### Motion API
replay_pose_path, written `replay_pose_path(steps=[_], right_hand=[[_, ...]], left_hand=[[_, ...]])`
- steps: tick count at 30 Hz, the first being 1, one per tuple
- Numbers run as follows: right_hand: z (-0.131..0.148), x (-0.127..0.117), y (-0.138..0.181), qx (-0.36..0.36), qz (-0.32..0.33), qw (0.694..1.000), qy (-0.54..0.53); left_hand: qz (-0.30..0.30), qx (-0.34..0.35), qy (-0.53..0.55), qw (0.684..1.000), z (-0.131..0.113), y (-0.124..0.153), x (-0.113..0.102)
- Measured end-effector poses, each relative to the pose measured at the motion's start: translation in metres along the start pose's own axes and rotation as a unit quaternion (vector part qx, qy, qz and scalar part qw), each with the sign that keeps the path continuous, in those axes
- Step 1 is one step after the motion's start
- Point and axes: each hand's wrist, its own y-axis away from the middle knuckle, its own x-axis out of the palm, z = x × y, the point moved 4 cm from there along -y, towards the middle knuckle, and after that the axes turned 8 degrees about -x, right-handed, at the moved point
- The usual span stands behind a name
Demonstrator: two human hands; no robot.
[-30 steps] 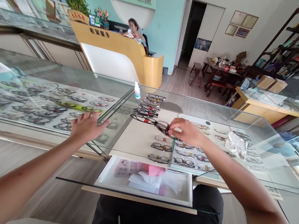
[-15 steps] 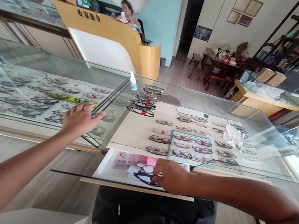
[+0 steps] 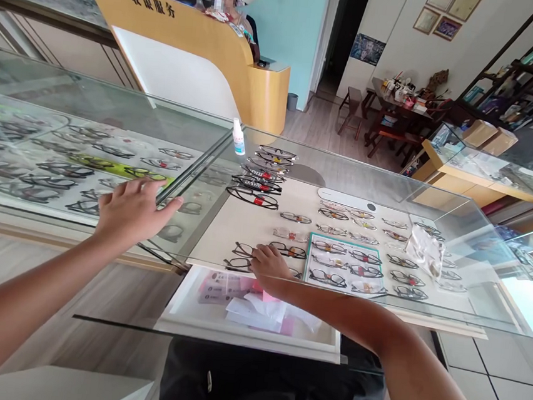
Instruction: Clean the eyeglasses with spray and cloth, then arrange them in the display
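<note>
Two hands [image 3: 270, 267] at glasses [image 3: 241, 249], glass top [image 3: 344, 176] above

Black-framed glasses [image 3: 241, 249] inside display case

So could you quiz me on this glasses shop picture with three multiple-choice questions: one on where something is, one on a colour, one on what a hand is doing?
1. Where is the small dropper bottle?
A. In the open drawer
B. On top of the glass counter, by the row of frames
C. On the floor

2. What colour is the reception desk at the back?
A. Yellow-orange with a white front panel
B. Black
C. Red

3. What is the right hand doing?
A. Resting on the person's lap
B. Holding the bottle
C. Reaching inside the case, at a pair of black glasses on the display board

Answers: 1 B, it stands upright on the glass beside the row of frames. 2 A, the curved desk is yellow-orange with white below. 3 C, the hand is under the glass top with its fingers at the frames.
</note>
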Motion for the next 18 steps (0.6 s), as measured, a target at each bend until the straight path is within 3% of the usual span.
replay_pose_path(steps=[5,12,15,18], right_hand=[[-0.004,0.01,-0.029,-0.04,-0.048,0.998,0.032],[-0.006,0.009,-0.068,-0.028,-0.084,0.994,0.06],[-0.029,-0.004,-0.08,0.013,-0.09,0.993,0.072],[-0.07,-0.024,-0.081,0.056,-0.085,0.992,0.08]], left_hand=[[-0.003,-0.009,-0.013,1.0,0.002,-0.003,0.002],[-0.01,-0.009,-0.008,1.0,0.004,-0.001,0.001],[0.003,-0.003,-0.012,1.0,0.005,0.0,0.0],[0.005,-0.007,-0.014,1.0,0.006,0.001,-0.002]])
